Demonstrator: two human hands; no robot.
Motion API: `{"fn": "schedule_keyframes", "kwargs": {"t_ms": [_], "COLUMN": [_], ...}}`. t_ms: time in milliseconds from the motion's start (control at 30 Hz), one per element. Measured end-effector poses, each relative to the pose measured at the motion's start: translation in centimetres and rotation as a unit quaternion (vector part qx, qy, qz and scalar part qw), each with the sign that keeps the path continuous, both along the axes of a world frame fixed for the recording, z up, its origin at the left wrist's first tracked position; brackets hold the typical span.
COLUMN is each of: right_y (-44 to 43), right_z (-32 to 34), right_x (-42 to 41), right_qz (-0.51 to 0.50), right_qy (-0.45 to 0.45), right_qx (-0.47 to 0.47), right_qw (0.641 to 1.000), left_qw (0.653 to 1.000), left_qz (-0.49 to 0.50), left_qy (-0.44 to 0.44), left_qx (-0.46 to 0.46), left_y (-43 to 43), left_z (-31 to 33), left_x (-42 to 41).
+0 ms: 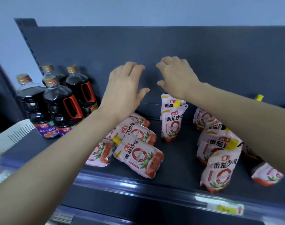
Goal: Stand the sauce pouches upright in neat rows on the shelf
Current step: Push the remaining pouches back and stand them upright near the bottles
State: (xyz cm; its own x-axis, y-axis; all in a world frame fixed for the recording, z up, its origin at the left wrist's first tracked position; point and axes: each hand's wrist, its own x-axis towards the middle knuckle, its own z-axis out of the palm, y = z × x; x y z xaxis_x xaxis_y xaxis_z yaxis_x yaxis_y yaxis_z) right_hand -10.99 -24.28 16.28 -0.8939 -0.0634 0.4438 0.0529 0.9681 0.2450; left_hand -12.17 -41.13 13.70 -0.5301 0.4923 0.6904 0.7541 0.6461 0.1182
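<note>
Pink-and-white tomato sauce pouches with yellow caps lie on the dark shelf (179, 159). Several lie flat in a heap at the left, the nearest one (139, 158) tilted toward the front edge. Two pouches (171, 122) stand upright one behind the other in the middle. A row on the right stands upright, its front pouch (219, 169) near the edge; another pouch (266, 175) lies flat at the far right. My left hand (124, 88) and my right hand (175, 75) hover above the shelf near the back panel, fingers relaxed, holding nothing.
Several dark soy sauce bottles (60, 104) with gold caps and red handles stand at the shelf's left end. A white plastic basket (10, 135) sits lower left. The shelf's front rail carries a yellow price tag (226, 208). The dark back panel (219, 62) rises behind.
</note>
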Motion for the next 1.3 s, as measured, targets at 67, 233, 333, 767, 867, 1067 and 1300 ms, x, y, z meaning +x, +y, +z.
{"fn": "schedule_keyframes", "kwargs": {"t_ms": [67,233,333,767,867,1067,1300], "right_y": [-1.8,-5.4,-7.1,-10.9,-10.7,-8.5,-7.3], "right_z": [0.0,-0.6,-1.3,-8.2,-9.6,-11.7,-14.0], "right_x": [0.5,2.0,2.6,0.9,-0.5,-3.7,-7.6], "right_qz": [0.002,0.001,-0.006,0.001,0.004,0.012,0.028], "right_qy": [0.005,0.009,0.001,-0.11,-0.154,-0.237,-0.338], "right_qx": [-0.001,-0.004,-0.004,-0.04,-0.051,-0.089,-0.147], "right_qw": [1.0,1.0,1.0,0.993,0.987,0.967,0.929], "left_qw": [1.0,0.999,0.999,0.999,0.998,0.985,0.954], "left_qz": [-0.001,-0.012,-0.019,-0.019,-0.002,0.059,0.129], "left_qy": [0.022,0.048,0.043,-0.045,-0.07,-0.162,-0.259], "left_qx": [0.002,0.015,0.017,-0.004,-0.011,-0.023,-0.084], "left_y": [-1.7,-5.4,-7.2,-10.4,-10.4,-9.7,-7.2], "left_z": [0.6,1.1,0.5,-5.4,-7.2,-11.9,-16.6], "left_x": [0.6,1.8,2.3,2.0,1.4,0.0,-1.0]}}
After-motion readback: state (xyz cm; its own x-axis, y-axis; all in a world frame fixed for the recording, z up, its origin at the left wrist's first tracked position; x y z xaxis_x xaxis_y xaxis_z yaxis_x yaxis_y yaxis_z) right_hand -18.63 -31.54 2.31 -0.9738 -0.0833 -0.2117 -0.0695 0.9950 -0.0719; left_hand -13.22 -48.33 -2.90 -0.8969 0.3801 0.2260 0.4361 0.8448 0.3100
